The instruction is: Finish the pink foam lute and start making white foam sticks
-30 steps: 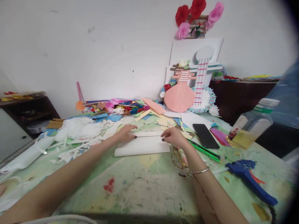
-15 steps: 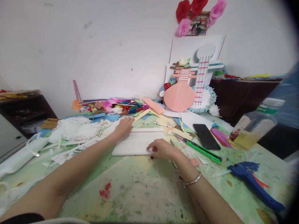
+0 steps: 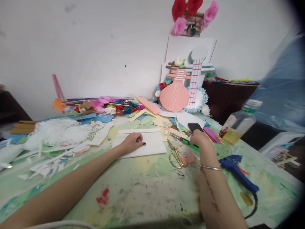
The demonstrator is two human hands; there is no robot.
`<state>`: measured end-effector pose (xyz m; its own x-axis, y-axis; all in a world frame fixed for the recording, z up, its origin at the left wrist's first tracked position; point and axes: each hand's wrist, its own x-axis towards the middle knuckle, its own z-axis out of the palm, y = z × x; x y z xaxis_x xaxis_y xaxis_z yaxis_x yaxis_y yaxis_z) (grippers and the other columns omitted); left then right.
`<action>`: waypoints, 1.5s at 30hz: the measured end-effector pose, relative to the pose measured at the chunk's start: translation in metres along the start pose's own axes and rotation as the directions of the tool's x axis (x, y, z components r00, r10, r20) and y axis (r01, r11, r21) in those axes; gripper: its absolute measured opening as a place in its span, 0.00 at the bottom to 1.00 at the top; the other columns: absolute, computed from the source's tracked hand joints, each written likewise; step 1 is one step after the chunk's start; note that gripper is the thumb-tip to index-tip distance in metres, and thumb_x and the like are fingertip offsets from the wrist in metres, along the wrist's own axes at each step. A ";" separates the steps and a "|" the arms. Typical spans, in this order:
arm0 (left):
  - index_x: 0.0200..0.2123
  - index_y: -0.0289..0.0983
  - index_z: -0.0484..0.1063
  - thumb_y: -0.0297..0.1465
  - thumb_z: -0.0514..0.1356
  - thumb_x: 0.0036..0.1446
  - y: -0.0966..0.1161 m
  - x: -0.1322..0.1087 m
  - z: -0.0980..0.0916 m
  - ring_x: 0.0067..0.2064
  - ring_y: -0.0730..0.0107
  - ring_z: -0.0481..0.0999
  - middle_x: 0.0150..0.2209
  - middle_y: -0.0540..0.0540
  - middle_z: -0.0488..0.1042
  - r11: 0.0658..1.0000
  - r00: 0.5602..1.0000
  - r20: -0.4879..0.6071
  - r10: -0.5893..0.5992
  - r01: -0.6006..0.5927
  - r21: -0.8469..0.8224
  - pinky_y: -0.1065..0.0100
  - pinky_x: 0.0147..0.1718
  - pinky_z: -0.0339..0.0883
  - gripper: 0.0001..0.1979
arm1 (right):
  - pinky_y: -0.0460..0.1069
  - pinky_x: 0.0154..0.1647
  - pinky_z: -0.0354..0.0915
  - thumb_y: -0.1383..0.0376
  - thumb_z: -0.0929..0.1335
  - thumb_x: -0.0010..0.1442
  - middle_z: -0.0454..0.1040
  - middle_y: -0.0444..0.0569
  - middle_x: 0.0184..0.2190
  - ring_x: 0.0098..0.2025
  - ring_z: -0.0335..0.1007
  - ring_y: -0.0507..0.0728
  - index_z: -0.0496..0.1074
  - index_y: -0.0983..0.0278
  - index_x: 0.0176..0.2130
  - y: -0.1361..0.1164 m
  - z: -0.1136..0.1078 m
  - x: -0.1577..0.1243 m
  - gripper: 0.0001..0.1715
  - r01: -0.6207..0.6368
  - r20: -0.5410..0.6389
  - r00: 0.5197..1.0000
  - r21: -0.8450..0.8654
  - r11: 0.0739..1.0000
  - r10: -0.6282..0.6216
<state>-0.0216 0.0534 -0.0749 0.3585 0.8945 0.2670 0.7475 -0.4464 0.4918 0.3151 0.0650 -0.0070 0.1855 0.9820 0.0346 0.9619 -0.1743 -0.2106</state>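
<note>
My left hand (image 3: 133, 142) lies with curled fingers on a white sheet (image 3: 153, 144) that is flat on the paint-stained table (image 3: 147, 190). My right hand (image 3: 199, 139) has its back to the camera. It sits over a green pen-like tool (image 3: 190, 146), just in front of a black phone (image 3: 194, 127). Its fingers are hidden, so its grip does not show. Gold scissors (image 3: 176, 156) lie between the sheet and my right wrist, which wears a thin bangle.
White shreds (image 3: 57, 132) and coloured paper scraps (image 3: 107, 108) cover the left and back. A pink paper guitar (image 3: 174, 95) leans on the wall. A plastic bottle (image 3: 238, 124) and blue glue gun (image 3: 235, 171) lie at the right.
My right hand left the sheet's near edge and moved right to the green tool by the phone. My left hand slid back from the far edge onto the sheet. The view turned left.
</note>
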 end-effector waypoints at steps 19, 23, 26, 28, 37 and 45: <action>0.33 0.36 0.72 0.33 0.60 0.47 -0.009 0.002 -0.002 0.30 0.69 0.67 0.28 0.49 0.69 0.992 0.999 -0.042 -0.012 0.007 -0.129 0.70 0.29 0.59 0.09 | 0.49 0.34 0.62 0.65 0.61 0.61 0.74 0.64 0.42 0.42 0.72 0.62 0.63 0.73 0.49 -0.022 -0.003 -0.063 0.19 -0.009 -0.030 1.000 -0.036 0.999 0.008; 0.29 0.36 0.72 0.32 0.59 0.47 -0.006 0.002 -0.003 0.30 0.68 0.68 0.27 0.49 0.69 0.992 0.999 -0.049 -0.023 0.017 -0.124 0.69 0.29 0.59 0.06 | 0.46 0.28 0.58 0.57 0.67 0.54 0.76 0.56 0.35 0.37 0.72 0.60 0.69 0.67 0.38 -0.038 0.015 -0.081 0.17 0.081 0.028 0.996 -0.030 0.996 -0.080; 0.28 0.37 0.71 0.30 0.58 0.48 -0.004 0.002 -0.003 0.29 0.69 0.68 0.26 0.50 0.69 0.991 0.999 -0.039 -0.034 0.028 -0.132 0.70 0.28 0.59 0.04 | 0.47 0.26 0.55 0.58 0.69 0.48 0.75 0.57 0.36 0.38 0.72 0.62 0.71 0.68 0.36 -0.041 0.029 -0.088 0.18 0.114 0.048 0.993 -0.057 0.992 -0.112; 0.27 0.37 0.71 0.29 0.58 0.47 -0.003 0.002 -0.003 0.29 0.69 0.68 0.25 0.50 0.70 0.990 0.998 -0.042 -0.047 0.042 -0.132 0.70 0.28 0.59 0.03 | 0.47 0.26 0.55 0.61 0.69 0.47 0.75 0.59 0.37 0.39 0.71 0.62 0.71 0.69 0.37 -0.040 0.033 -0.089 0.18 0.123 0.049 0.992 -0.072 0.990 -0.120; 0.27 0.37 0.71 0.28 0.56 0.48 -0.003 0.004 -0.002 0.28 0.68 0.68 0.24 0.50 0.71 0.993 0.998 -0.026 -0.055 0.052 -0.107 0.70 0.27 0.58 0.03 | 0.46 0.22 0.56 0.64 0.69 0.44 0.76 0.58 0.32 0.32 0.72 0.61 0.73 0.69 0.32 -0.031 0.026 -0.076 0.14 0.090 0.112 0.991 -0.091 0.992 -0.080; 0.27 0.38 0.65 0.25 0.51 0.52 0.003 0.007 -0.011 0.33 0.65 0.69 0.29 0.47 0.71 0.995 0.996 -0.089 0.010 -0.019 -0.093 0.66 0.33 0.59 0.05 | 0.49 0.31 0.60 0.56 0.67 0.53 0.75 0.63 0.36 0.39 0.71 0.65 0.72 0.71 0.39 0.007 0.007 -0.065 0.22 0.072 -0.021 0.997 -0.139 0.988 -0.076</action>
<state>-0.0233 0.0581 -0.0622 0.3147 0.8842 0.3451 0.6855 -0.4632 0.5617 0.3083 0.0009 -0.0179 0.1160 0.9907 0.0708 0.9913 -0.1111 -0.0700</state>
